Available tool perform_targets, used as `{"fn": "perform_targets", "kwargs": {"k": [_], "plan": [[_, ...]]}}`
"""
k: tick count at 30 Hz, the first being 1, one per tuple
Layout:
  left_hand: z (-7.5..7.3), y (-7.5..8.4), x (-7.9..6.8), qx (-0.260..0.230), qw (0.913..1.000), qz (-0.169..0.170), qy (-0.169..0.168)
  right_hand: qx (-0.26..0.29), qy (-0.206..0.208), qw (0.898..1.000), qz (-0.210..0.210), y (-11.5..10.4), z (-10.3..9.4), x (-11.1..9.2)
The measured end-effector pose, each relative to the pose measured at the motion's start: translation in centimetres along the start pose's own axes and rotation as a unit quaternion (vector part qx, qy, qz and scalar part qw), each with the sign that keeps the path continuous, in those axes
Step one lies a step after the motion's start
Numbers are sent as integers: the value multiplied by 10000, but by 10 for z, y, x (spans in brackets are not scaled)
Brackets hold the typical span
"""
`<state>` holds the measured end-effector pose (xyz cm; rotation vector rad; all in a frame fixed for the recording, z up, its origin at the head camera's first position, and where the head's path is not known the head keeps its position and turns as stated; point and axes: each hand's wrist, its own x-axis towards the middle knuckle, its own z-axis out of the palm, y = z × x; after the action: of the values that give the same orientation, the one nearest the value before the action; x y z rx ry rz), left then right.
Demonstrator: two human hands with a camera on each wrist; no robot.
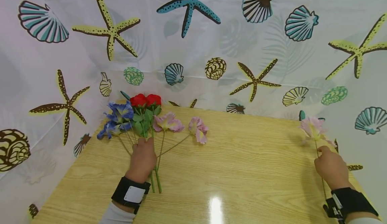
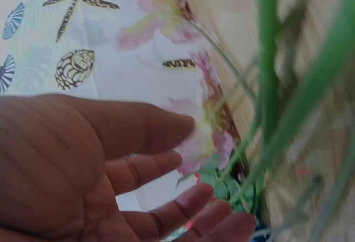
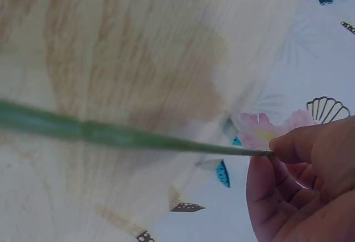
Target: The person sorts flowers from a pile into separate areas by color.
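Observation:
At the right side of the table, my right hand (image 1: 332, 167) pinches the green stem (image 3: 127, 136) of a pink artificial flower (image 1: 312, 128) between thumb and fingers, just below its bloom. On the left, my left hand (image 1: 142, 160) is over the stems of a group of artificial flowers. The left wrist view shows its thumb and fingers apart, with green stems (image 2: 268, 59) beside them and none gripped. In that group are red roses (image 1: 146, 100) with green leaves, blue flowers (image 1: 119, 113) and pink flowers (image 1: 167, 122). Part of their stems is hidden behind the left hand.
The flowers are on a light wooden table (image 1: 235, 160). A white cloth (image 1: 193, 49) printed with shells and starfish hangs behind the table and along its sides. Between the hands, a pink bloom (image 1: 198, 130) leans out to the right of the group.

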<state>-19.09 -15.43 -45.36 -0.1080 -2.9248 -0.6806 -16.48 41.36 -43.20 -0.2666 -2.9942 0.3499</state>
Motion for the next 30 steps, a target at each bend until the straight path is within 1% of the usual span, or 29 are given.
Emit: {"fn": "perform_targets", "kwargs": {"k": [3, 8, 10, 13, 15, 19, 22, 27, 30], "plan": [[-1, -5, -1, 230, 9997, -8, 42, -64, -167, 9998, 2, 7, 3, 1], [-1, -11, -2, 460, 9986, -86, -248, -244, -414, 9988, -79, 17, 9, 6], [0, -12, -2, 431, 9985, -144, -318, -278, -576, 9979, -28, 19, 10, 9], [0, -12, -2, 299, 9985, -245, -375, -304, -797, 9963, 100, 20, 13, 12], [-1, -11, -1, 125, 9981, -341, -499, -407, -876, 9951, 189, 21, 16, 12], [-5, -15, 0, -213, 9969, -388, -647, -504, -792, 9954, 201, 20, 27, 11], [-6, -20, 2, -398, 9966, -303, -649, -505, -796, 9954, 178, 19, 31, 11], [-6, -28, 5, -643, 9950, -259, -715, -495, -897, 9943, 284, 13, 30, 11], [-8, -30, 5, -822, 9924, -319, -863, -471, -959, 9934, 421, 9, 28, 11]]}}
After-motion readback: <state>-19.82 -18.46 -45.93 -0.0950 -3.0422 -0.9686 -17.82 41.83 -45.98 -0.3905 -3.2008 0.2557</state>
